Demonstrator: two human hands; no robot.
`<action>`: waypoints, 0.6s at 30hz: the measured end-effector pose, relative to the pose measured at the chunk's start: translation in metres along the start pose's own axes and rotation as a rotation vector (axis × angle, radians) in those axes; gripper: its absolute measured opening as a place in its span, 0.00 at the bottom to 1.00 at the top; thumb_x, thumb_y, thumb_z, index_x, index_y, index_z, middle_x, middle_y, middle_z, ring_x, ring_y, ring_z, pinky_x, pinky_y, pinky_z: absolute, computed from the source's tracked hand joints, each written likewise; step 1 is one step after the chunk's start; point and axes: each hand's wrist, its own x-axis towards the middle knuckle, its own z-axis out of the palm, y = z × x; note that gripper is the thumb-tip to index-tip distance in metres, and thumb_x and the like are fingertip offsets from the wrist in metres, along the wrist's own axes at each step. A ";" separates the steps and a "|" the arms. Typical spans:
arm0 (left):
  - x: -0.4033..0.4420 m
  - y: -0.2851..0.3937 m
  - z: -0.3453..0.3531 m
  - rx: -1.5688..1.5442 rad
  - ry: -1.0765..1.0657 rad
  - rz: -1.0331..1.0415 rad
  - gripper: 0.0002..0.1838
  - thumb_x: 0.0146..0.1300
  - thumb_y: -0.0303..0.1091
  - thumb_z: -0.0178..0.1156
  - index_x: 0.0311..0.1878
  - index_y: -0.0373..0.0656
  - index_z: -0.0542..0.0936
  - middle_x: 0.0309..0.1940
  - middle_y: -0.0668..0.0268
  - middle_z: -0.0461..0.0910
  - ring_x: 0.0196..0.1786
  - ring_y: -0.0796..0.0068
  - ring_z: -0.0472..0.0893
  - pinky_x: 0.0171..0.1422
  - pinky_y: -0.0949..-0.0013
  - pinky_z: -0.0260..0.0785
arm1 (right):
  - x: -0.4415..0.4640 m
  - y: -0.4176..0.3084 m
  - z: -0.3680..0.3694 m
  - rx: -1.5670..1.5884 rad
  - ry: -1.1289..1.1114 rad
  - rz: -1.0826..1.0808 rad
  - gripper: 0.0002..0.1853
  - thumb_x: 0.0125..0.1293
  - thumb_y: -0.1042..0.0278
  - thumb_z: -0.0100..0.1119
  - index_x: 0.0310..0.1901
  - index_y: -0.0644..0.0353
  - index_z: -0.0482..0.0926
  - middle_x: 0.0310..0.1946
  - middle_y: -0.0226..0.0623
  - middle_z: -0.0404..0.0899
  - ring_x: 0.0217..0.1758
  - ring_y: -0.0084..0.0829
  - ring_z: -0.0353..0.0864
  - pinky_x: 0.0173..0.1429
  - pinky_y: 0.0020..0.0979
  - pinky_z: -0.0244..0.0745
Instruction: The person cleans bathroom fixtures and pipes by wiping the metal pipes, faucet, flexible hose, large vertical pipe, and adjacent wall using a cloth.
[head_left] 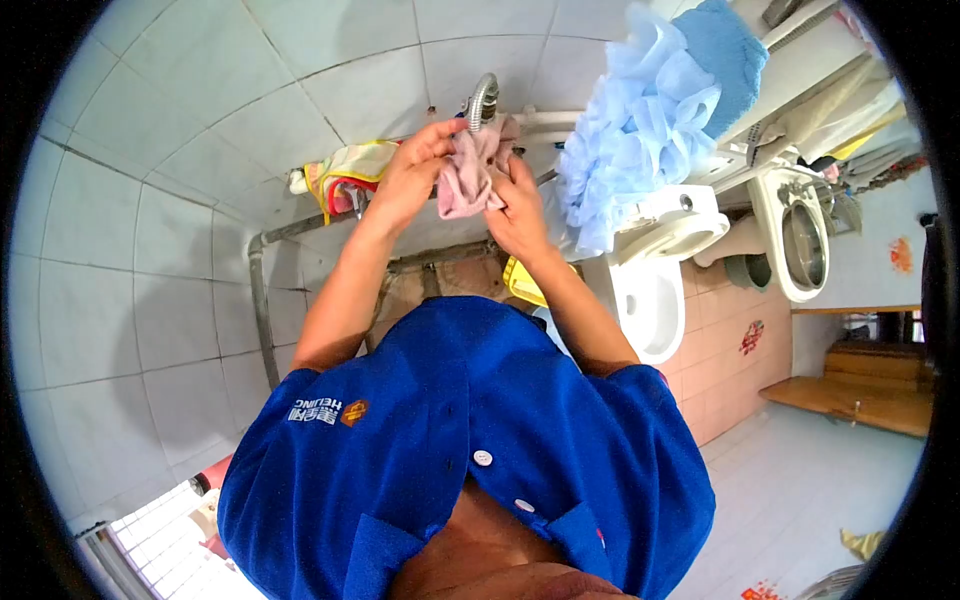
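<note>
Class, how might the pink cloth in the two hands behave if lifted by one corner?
The pink cloth would probably droop, as it bunches in soft folds between the left hand and right hand. It seems unlikely to roll, being crumpled rather than round. Looking small and thin, it is probably light, unless wet, which I cannot tell.

The scene is bright, with a pale gridded area (165,545) at 8 o'clock washed almost white. A broad, soft-edged shadow darkens the tiled wall (175,230) at 9 o'clock. Glare flattens the white ceramic bowl (655,315) at 3 o'clock, while highlights glint on the metal spout (487,92) at 12. Beneath it, the pink cloth (463,185) looks fairly clear. Fisheye distortion bends the tile lines, and black vignetting swallows the corners.
</note>
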 end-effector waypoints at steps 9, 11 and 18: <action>-0.004 0.011 0.018 0.121 0.010 0.033 0.23 0.65 0.23 0.55 0.64 0.37 0.70 0.50 0.64 0.81 0.53 0.78 0.77 0.62 0.69 0.67 | -0.028 0.029 -0.007 -0.046 -0.132 0.095 0.21 0.50 0.75 0.63 0.49 0.48 0.83 0.54 0.44 0.73 0.58 0.50 0.71 0.59 0.42 0.70; -0.005 0.010 0.022 0.144 0.038 0.015 0.19 0.67 0.24 0.57 0.61 0.37 0.73 0.48 0.64 0.82 0.52 0.79 0.78 0.58 0.72 0.69 | -0.012 -0.001 -0.015 -0.041 -0.112 0.083 0.21 0.50 0.72 0.63 0.48 0.48 0.83 0.54 0.44 0.73 0.58 0.50 0.70 0.60 0.43 0.69; 0.001 0.004 0.017 0.056 0.246 0.060 0.13 0.69 0.27 0.57 0.56 0.38 0.76 0.45 0.65 0.82 0.48 0.77 0.80 0.54 0.71 0.72 | -0.020 0.044 -0.006 -0.249 -0.257 -0.021 0.19 0.48 0.76 0.63 0.44 0.51 0.84 0.56 0.44 0.72 0.65 0.54 0.66 0.67 0.45 0.65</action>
